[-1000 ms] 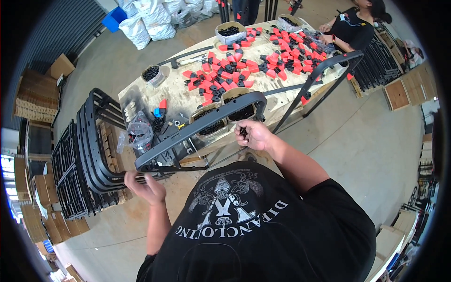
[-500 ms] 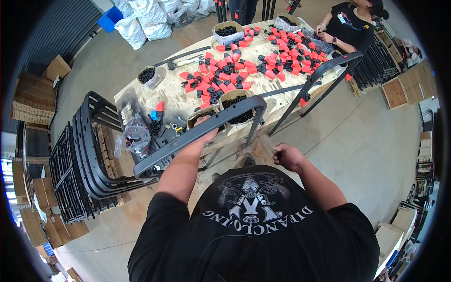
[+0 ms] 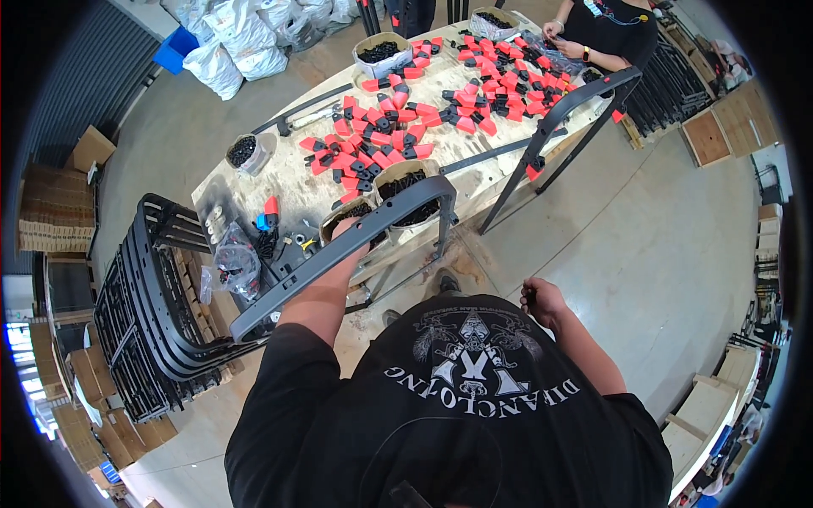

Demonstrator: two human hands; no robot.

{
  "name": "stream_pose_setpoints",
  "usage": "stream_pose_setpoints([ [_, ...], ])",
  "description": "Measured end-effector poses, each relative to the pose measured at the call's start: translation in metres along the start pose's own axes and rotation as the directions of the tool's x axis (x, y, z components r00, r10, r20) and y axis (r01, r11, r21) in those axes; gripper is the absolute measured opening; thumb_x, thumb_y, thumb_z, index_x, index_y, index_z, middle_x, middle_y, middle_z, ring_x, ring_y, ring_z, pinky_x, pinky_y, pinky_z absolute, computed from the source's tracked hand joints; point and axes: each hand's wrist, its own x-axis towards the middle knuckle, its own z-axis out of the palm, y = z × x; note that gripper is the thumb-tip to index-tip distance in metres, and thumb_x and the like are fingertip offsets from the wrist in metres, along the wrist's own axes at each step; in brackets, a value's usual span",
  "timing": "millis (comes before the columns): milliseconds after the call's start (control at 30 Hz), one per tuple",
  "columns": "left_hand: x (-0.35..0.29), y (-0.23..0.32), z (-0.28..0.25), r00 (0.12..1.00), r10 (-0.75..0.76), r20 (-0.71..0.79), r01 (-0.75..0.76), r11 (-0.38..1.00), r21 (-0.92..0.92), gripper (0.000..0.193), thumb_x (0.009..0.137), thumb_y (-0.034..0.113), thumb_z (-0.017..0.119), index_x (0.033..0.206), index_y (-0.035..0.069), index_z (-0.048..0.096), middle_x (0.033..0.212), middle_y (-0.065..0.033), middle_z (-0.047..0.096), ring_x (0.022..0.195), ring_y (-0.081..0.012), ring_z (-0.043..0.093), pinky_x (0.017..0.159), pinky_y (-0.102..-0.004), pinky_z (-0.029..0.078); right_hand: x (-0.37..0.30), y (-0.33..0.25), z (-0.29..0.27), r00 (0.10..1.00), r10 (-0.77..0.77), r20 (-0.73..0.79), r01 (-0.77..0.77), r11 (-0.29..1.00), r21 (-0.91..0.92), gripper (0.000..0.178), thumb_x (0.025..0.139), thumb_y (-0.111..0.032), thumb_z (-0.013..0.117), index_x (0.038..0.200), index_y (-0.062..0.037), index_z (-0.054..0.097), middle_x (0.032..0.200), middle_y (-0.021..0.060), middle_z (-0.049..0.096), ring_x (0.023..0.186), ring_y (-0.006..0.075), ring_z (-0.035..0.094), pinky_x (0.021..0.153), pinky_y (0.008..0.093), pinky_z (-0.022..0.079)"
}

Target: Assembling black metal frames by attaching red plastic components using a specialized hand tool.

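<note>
My left hand (image 3: 347,230) reaches past a dark grey bent metal tube frame (image 3: 326,264) into a box of small black parts (image 3: 362,208) at the table's near edge. Its fingers are hidden by the box and the frame. A second, larger box of small black parts (image 3: 406,176) stands just right of it, partly behind the frame's bend. My right hand (image 3: 544,302) is held over the floor, right of my body, with its fingers curled closed. Something small and dark shows at its fingers, too small to name.
Many red-and-black plastic pieces (image 3: 381,140) are spread over the wooden table (image 3: 284,182). Another upright metal frame (image 3: 566,114) leans at the table's right side. Stacked black frames (image 3: 157,292) stand at left. A person (image 3: 614,38) works at the far right corner.
My left hand has gone deeper into the box behind the tube frame. My right hand has moved slightly right and down, still closed. The whole view has shifted a little.
</note>
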Motion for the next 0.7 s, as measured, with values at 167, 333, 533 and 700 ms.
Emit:
stream_pose_setpoints([
  [167,0.000,-0.017,0.007,1.000,-0.004,0.027,0.003,1.000,0.021,0.030,0.079,0.019,0.066,0.106,0.006,0.073,0.110,-0.0219,0.070,0.104,-0.0404,0.066,0.095,-0.0476,0.053,0.006,0.000,0.014,1.000,0.013,0.018,-0.013,0.999,-0.044,0.012,0.094,-0.015,0.057,0.084,-0.0106,0.052,0.075,0.0038,0.052,0.063,0.0187,0.053,0.055,0.0345,0.044],
  [333,0.004,-0.025,0.014,1.000,-0.024,0.016,0.024,0.999,0.026,0.028,0.078,0.018,0.067,0.103,0.006,0.074,0.108,-0.0219,0.071,0.102,-0.0403,0.067,0.094,-0.0473,0.054,0.013,-0.007,0.040,0.997,-0.031,0.064,0.039,0.992,-0.123,0.015,0.093,-0.020,0.057,0.081,-0.0118,0.053,0.073,0.0032,0.053,0.065,0.0192,0.053,0.058,0.0355,0.042],
  [533,-0.007,-0.041,0.015,0.988,-0.041,-0.147,0.036,0.999,-0.035,0.019,0.075,0.013,0.069,0.091,0.005,0.076,0.096,-0.0212,0.073,0.095,-0.0392,0.070,0.086,-0.0453,0.057,0.006,-0.015,0.072,0.989,-0.067,0.133,0.095,0.972,-0.216,0.007,0.093,-0.014,0.055,0.089,-0.0095,0.052,0.074,0.0043,0.051,0.064,0.0191,0.051,0.057,0.0355,0.044],
  [700,-0.017,-0.036,0.002,0.994,-0.105,-0.029,0.106,0.994,0.017,0.025,0.085,0.008,0.061,0.107,0.006,0.072,0.107,-0.0226,0.071,0.105,-0.0365,0.068,0.089,-0.0443,0.055,0.009,-0.009,0.090,0.985,-0.032,0.168,0.070,0.973,-0.222,0.009,0.094,-0.016,0.056,0.091,-0.0103,0.050,0.075,0.0031,0.050,0.063,0.0183,0.050,0.055,0.0352,0.041],
])
